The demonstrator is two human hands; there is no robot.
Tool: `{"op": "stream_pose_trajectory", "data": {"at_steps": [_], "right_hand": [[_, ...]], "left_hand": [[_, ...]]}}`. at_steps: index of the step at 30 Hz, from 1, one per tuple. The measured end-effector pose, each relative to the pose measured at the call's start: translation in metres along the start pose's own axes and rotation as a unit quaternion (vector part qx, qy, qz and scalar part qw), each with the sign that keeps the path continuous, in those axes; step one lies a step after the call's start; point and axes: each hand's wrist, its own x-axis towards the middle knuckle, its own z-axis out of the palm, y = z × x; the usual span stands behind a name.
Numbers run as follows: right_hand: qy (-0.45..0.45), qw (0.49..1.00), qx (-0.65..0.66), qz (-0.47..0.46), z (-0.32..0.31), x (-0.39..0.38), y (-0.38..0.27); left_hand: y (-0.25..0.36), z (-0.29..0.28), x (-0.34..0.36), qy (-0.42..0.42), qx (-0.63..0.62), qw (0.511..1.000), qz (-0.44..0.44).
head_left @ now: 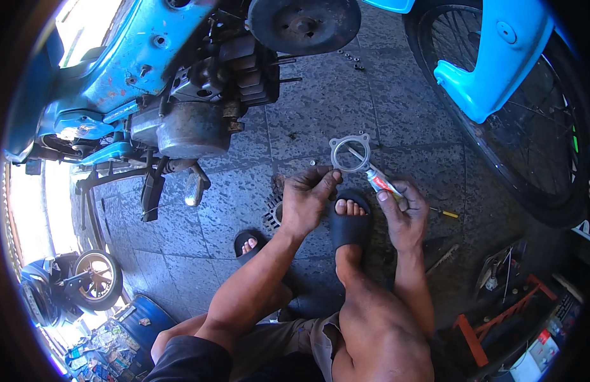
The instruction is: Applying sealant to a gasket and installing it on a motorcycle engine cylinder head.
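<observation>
The gasket (350, 153), a thin grey ring with bolt ears, is pinched at its lower left edge by the left hand (306, 198) above the stone floor (320, 105). The right hand (403, 213) squeezes a small tube (378, 180) whose nozzle slants up-left onto the ring. A blue motorcycle (142, 70) stands beyond, upper left.

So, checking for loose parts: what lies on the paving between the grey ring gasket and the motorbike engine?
Head view: bare stone paving between gasket and engine.
</observation>
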Motion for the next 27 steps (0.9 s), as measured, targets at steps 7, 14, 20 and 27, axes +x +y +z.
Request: {"op": "stream_pose_trajectory", "data": {"at_steps": [7,14,20,27], "right_hand": [[-0.019,0.989,0.117,0.086,0.009,0.012,-0.005],[-0.001,0.99,0.129,0.06,0.011,0.013,0.0],[0.0,0.986,0.162,0.041,0.011,0.014,0.008],[0.039,0.971,0.235,0.018,0.007,0.015,0.018]], "left_hand": [[0.007,0.009,-0.007,-0.045,-0.095,0.991,-0.077],[0.006,0.02,-0.011,0.005,-0.162,0.985,-0.062],[0.007,0.022,-0.015,0.023,-0.173,0.983,-0.05],[0.01,0.007,-0.006,0.065,-0.17,0.983,-0.021]]}}
